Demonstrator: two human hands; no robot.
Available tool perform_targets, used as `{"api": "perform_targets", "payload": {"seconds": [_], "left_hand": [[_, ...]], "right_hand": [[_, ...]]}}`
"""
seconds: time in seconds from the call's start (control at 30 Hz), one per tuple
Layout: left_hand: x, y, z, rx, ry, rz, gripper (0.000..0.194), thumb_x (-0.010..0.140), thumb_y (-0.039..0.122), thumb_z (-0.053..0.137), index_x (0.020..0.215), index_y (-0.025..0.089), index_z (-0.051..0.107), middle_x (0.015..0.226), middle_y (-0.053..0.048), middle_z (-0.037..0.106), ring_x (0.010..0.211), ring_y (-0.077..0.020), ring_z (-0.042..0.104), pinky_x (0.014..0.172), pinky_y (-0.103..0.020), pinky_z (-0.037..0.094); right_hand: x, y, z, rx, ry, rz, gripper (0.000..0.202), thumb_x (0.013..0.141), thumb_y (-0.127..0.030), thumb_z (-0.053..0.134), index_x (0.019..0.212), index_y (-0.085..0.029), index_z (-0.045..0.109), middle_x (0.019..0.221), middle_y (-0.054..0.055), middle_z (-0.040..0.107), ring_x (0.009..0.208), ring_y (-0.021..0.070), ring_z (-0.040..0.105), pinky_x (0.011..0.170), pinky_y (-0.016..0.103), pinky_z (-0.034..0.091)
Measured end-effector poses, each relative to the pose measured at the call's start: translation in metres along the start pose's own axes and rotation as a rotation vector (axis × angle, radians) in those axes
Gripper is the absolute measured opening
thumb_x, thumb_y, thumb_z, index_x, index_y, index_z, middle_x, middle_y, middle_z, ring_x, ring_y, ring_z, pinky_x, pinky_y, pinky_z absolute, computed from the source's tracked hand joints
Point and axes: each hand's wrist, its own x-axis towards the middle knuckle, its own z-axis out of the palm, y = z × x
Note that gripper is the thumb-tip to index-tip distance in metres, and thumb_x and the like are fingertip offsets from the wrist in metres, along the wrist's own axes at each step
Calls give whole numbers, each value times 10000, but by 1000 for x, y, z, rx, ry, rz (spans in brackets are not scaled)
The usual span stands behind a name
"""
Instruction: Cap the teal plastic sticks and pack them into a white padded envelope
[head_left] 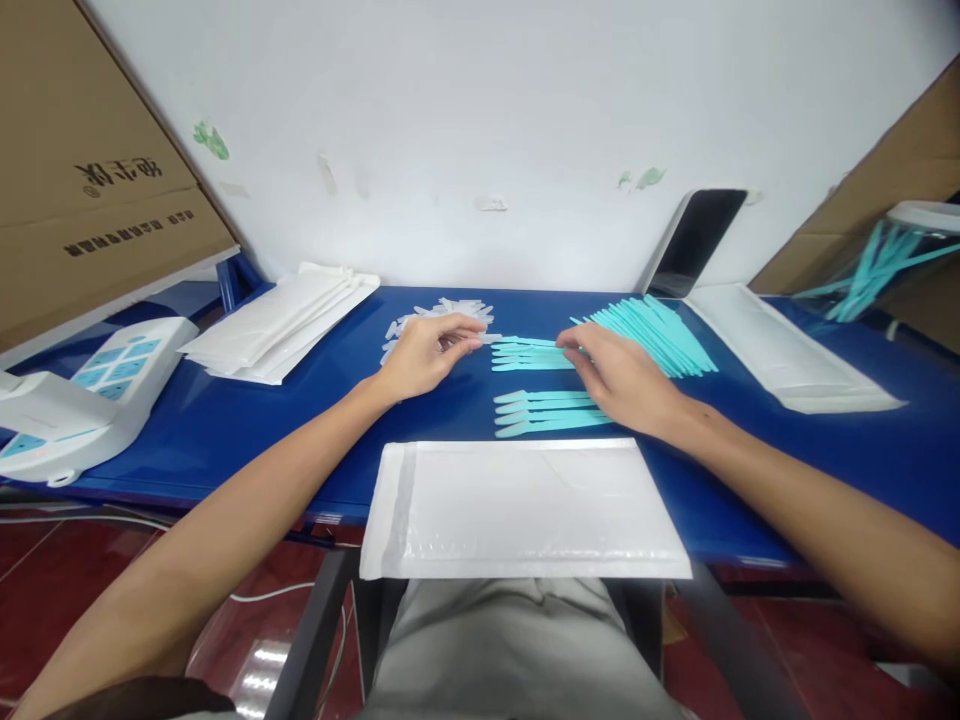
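At six o'clock on the blue counter [247, 430] lies one flat white padded envelope [525, 508]. The left hand [424, 352] at nine and right hand [619, 375] at three curl nearly closed, any grip unclear. Between lie slim turquoise plastic sticks [556, 425], best pinched lightly and level: four in the near row, others overlapping uncountably, as do small translucent plastic pieces [463, 308] at ten.

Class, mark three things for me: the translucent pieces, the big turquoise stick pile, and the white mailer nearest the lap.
Translucent pieces [452, 306]: head view, heap's upper part.
Turquoise stick pile [654, 336]: head view, middle.
White mailer [525, 508]: head view, middle of its upper face.
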Motion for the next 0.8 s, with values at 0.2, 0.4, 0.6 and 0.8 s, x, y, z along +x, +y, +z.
{"api": "perform_targets", "payload": {"seconds": [0.2,0.4,0.6,0.8], "left_hand": [[1,4,0,55,-77,6,291,954,424,650,1057,181,772,1000,-67,801,828,-183,736,783,-300,575],[0,0,-1,39,-134,-10,282,951,420,650,1041,187,782,970,-65,801,810,-178,725,753,-292,550],[3,6,8,-12,-108,-49,252,940,391,651,987,183,786,907,-56,794,792,-187,702,652,-280,494],[4,18,20,-8,-93,9,254,977,370,605,1016,175,763,878,-57,767,775,-177,676,667,-278,498]], "right_hand": [[2,-5,-2,20,-17,13,321,1057,-290,357,1236,-221,614,1096,113,682,916,271,643,781,394,472],[2,-11,-5,11,12,14,316,1041,-296,415,1200,-197,669,1027,109,688,806,241,631,735,388,467],[1,-19,-3,16,28,-29,337,1055,-292,405,1203,-196,692,983,103,674,821,236,624,720,368,460],[4,-19,0,70,51,-64,319,1051,-297,429,1177,-207,707,949,91,678,787,228,622,719,362,459]]}}
